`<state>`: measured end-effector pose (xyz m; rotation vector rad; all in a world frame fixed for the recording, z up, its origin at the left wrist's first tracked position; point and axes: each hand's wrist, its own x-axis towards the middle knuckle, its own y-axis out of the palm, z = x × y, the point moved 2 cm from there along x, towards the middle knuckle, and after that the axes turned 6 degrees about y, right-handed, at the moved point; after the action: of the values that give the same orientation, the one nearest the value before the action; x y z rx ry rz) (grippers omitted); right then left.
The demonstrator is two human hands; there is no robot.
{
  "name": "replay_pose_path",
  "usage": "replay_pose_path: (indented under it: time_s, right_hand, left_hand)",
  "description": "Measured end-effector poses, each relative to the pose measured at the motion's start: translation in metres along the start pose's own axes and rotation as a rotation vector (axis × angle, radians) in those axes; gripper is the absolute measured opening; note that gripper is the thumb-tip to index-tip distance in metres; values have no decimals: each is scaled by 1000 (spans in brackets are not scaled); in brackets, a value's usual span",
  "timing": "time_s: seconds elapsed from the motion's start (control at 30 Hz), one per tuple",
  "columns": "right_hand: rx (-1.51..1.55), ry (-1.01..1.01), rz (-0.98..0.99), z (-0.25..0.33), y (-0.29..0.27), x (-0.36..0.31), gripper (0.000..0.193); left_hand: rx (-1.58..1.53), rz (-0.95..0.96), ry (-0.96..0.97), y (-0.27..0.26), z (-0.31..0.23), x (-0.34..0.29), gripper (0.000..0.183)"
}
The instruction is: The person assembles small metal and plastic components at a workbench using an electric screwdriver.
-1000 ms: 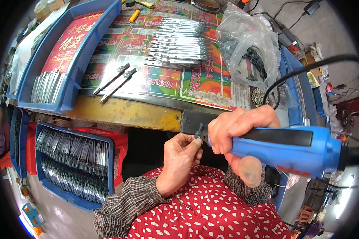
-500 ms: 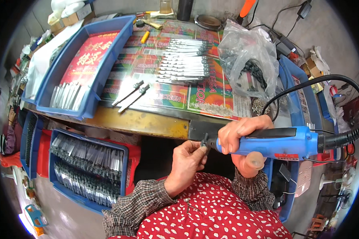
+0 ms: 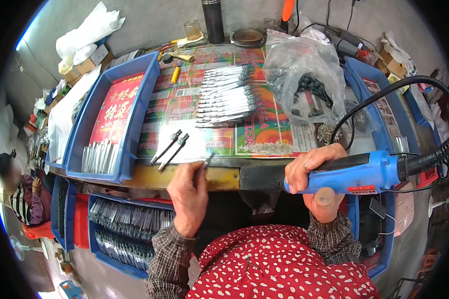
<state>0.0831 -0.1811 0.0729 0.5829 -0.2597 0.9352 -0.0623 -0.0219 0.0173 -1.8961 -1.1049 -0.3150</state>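
Cluttered bench as usual, colourful printed mat (image 3: 264, 134) all over it. Half a second ago both hands were bunched together at my lap; now my left hand (image 3: 187, 197) has swung out to the bench edge, pinching a small metal piece (image 3: 208, 160) near two finished ones (image 3: 168, 148). Right hand (image 3: 317, 179) stays wrapped around the blue power screwdriver (image 3: 354, 173), so that piece looks done.

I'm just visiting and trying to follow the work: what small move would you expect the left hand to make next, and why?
Probably set the slim metal piece down beside the two finished-looking pieces on the mat. The left hand holds it out over the bench edge, close to that pair, while the right hand keeps the blue power tool apart from it.
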Motion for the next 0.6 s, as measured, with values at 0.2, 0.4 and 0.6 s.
replay_pose_path:
  time_s: [0.2,0.4,0.6]
  right_hand:
    - [115,34,-22,0,-12,-3,46]
    - [81,24,-5,0,-19,0,44]
    - [113,33,-36,-1,-24,0,44]
  left_hand:
    - [402,3,145,-5,39,19,8]
    - [593,61,235,-3,53,32,9]
    - [547,29,258,6,41,57,15]
